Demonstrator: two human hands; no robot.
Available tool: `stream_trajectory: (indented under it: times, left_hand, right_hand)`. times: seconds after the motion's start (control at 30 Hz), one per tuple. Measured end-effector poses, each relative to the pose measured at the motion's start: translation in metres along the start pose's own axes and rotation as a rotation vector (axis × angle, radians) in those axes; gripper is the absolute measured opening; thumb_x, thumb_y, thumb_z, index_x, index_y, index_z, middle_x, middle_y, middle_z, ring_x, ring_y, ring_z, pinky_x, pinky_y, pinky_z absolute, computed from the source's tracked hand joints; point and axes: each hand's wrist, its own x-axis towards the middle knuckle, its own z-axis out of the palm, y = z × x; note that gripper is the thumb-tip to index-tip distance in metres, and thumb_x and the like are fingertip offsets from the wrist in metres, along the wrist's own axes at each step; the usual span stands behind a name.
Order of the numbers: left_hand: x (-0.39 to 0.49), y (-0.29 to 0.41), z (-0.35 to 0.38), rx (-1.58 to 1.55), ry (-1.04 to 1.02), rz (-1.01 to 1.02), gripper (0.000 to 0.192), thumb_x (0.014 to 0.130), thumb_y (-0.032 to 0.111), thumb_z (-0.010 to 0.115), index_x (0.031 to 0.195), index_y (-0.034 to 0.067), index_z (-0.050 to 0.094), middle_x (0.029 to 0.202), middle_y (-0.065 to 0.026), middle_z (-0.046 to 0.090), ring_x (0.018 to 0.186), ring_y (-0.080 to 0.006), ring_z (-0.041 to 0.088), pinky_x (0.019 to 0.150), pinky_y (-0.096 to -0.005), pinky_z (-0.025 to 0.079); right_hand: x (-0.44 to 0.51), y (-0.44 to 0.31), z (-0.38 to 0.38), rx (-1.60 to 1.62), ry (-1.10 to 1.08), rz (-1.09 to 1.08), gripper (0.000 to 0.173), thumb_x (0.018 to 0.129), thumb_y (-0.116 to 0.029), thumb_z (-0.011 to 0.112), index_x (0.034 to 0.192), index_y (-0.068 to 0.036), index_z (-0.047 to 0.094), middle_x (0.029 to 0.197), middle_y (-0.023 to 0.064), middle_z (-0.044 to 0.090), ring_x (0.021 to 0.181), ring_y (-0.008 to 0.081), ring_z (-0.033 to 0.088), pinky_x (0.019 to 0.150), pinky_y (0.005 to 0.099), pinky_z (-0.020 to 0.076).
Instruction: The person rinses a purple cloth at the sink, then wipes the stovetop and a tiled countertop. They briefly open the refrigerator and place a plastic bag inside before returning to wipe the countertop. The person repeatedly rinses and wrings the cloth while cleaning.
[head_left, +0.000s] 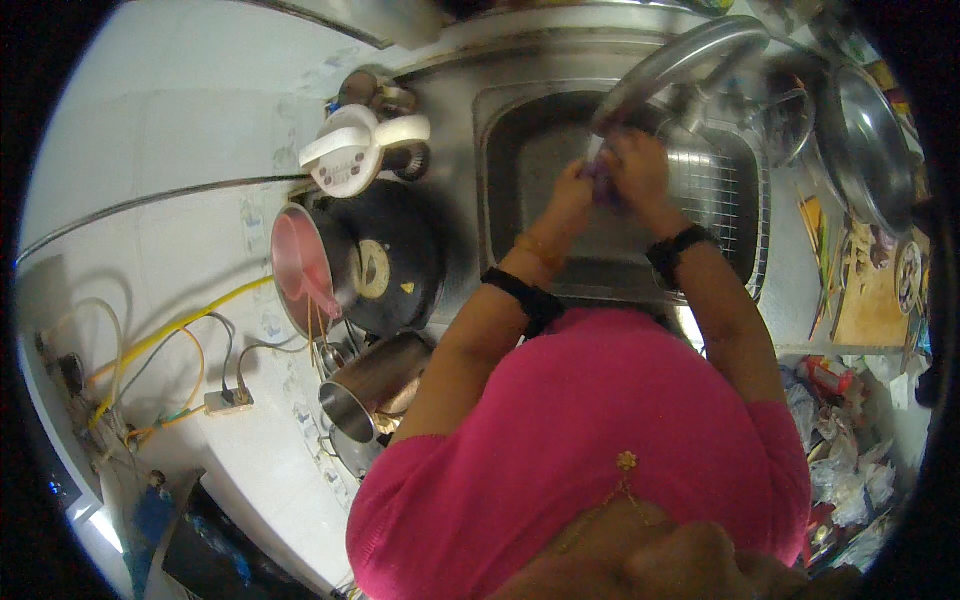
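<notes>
My left hand (574, 196) and my right hand (637, 169) meet over the stainless steel sink (532, 217). Both are closed around a small purple item (606, 186), perhaps a cloth or a vegetable; blur and my fingers hide most of it. Just above my hands is the end of a thick metal faucet spout (686, 60). A pale streak, apparently running water (595, 148), drops from the spout onto the item.
A wire rack (709, 187) lines the sink's right side. Further right are a metal basin (870, 142) and a wooden cutting board (862, 322) with food pieces. Leftward stand a white appliance (349, 154), a black pan (409, 255), a pink ladle (304, 255) and a metal pot (375, 390).
</notes>
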Motion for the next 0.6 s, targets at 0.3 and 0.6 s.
stream_trajectory:
  times: [0.3,0.6]
  left_hand:
    - [-0.009,0.017,0.002,0.075,0.241,0.018,0.032,0.092,0.017,0.050,0.121,0.006,0.055,0.109,-0.0107,0.061,0.094,-0.0219,0.059,0.076,-0.0363,0.050]
    - [-0.011,0.014,-0.013,-0.569,0.056,-0.253,0.029,0.092,0.022,0.054,0.114,0.004,0.061,0.097,-0.0089,0.065,0.083,-0.0221,0.062,0.068,-0.0388,0.050]
  right_hand:
    - [-0.003,-0.013,-0.003,1.061,-0.380,0.513,0.040,0.093,-0.031,0.063,0.122,-0.005,0.054,0.107,0.0115,0.065,0.097,0.0233,0.064,0.084,0.0383,0.0504]
    - [-0.031,-0.074,-0.006,0.647,-0.189,-0.067,0.025,0.092,-0.020,0.059,0.112,-0.005,0.055,0.104,0.0178,0.063,0.096,0.0350,0.063,0.081,0.0417,0.0495]
